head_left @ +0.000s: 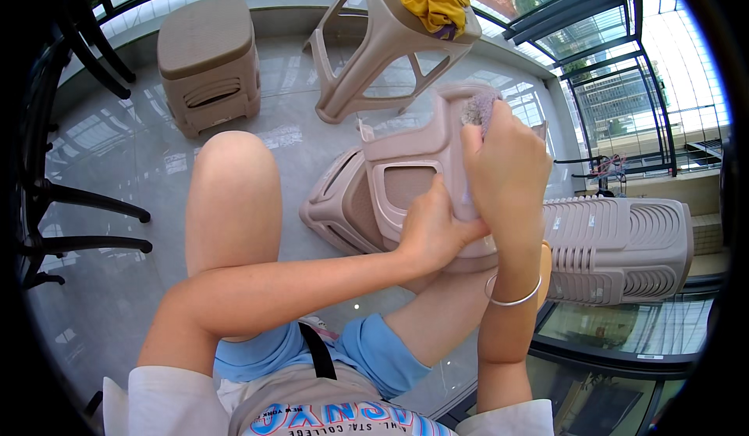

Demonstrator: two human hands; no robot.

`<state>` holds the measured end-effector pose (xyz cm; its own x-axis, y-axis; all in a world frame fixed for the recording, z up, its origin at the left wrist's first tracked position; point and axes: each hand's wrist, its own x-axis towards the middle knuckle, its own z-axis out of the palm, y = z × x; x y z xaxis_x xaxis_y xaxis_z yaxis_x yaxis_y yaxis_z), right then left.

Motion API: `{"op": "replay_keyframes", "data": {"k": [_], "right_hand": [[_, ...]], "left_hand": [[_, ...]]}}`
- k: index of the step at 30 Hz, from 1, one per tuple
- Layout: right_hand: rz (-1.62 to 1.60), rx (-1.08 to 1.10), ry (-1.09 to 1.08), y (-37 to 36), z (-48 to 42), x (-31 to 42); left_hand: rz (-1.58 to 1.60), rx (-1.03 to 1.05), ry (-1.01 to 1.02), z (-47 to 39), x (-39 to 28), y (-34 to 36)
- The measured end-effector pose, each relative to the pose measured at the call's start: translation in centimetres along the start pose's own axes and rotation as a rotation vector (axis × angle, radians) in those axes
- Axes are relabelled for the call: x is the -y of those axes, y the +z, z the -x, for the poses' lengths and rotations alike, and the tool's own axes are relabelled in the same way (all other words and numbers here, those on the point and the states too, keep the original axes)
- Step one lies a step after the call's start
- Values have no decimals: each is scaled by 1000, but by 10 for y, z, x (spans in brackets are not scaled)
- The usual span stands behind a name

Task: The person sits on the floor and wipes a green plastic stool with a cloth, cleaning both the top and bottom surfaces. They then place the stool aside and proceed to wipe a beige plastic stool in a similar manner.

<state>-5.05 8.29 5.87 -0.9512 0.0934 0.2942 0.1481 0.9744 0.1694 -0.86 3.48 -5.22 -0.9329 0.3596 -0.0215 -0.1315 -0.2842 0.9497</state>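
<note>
A beige plastic stool (pixel 404 143) lies tipped on its side in front of me, partly resting on another beige stool (pixel 336 202). My left hand (pixel 433 219) grips the tipped stool by the edge beside its window-like opening, thumb pointing away from me. In my right hand (pixel 506 155) is a bunched grey-purple cloth (pixel 480 111), pressed to the far end of the tipped stool's side. The hand hides part of the cloth and of the stool's right edge.
Beyond stand a low stool (pixel 205 38) and a taller stool (pixel 351 44) topped with a crumpled yellow cloth (pixel 436 0). At right lies a stack of nested stools (pixel 614 249). Black chair legs (pixel 93 202) reach in from the left over grey floor tiles (pixel 140 301). Barred windows (pixel 620 85) rise at right.
</note>
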Motion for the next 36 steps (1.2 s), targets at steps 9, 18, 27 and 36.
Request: {"op": "replay_keyframes", "data": {"k": [9,18,27,36], "right_hand": [[-124,86,38,-27,63,-9],[-265,-62,-77,-12,66,-22],[-93,-162,-43,11,14,-6],[-322,-423,42,26,-2,-17]], "left_hand": [[-36,30,-18,5,-3,-4],[-39,0,27,4,0,1],[-59,-4,24,4,-2,2],[-79,12,-5,0,1,0]]}}
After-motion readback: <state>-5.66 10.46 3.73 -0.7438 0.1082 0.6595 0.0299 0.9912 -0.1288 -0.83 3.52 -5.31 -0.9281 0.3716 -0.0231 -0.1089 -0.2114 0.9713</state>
